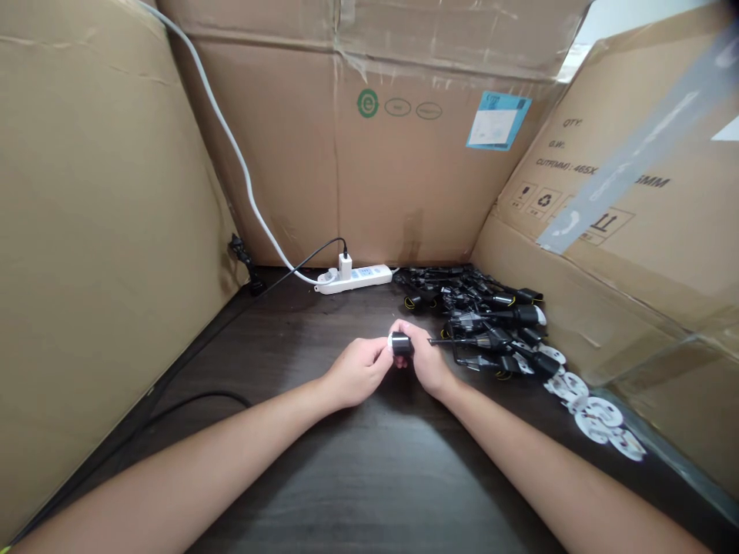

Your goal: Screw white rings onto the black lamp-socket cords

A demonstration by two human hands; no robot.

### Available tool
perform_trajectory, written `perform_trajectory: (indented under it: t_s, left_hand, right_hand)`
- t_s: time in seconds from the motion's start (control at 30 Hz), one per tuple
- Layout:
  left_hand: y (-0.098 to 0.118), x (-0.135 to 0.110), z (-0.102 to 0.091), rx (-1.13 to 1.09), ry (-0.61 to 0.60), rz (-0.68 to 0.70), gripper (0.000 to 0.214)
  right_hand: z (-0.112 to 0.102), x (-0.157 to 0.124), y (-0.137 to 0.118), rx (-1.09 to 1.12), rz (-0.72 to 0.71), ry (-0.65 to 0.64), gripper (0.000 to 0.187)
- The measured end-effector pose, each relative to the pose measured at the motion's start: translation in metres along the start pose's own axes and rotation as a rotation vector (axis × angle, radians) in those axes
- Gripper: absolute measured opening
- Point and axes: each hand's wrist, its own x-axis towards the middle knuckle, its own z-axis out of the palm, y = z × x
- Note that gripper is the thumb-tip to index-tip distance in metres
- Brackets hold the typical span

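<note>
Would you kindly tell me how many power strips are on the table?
1: a white power strip on the dark table, near the back cardboard; none others visible.

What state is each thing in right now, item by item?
Left hand: closed around the black cylindrical part, which has a white end.
Right hand: gripping that part from the other side.
White power strip: lying on the dark table, one plug inserted.
White plug: seated in the strip, black cable attached.
Black plugs: heaped loosely, cords tangled.
White round pieces: scattered beside the heap.
</note>
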Motion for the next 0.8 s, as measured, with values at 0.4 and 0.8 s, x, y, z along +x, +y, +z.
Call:
perform_trajectory:
  t_s: [0.4,0.8]
  left_hand:
    - [0.0047,0.0025,0.0,-0.18,-0.001,-0.083,0.038]
    - [0.0056,0.0018,-0.0004,-0.249,-0.026,-0.063,0.03]
  right_hand:
    - [-0.0007,-0.0014,-0.0038,-0.038,-0.019,-0.019,0.039]
    - [-0.0014,0.0004,0.0025,0.016,-0.024,0.041,0.042]
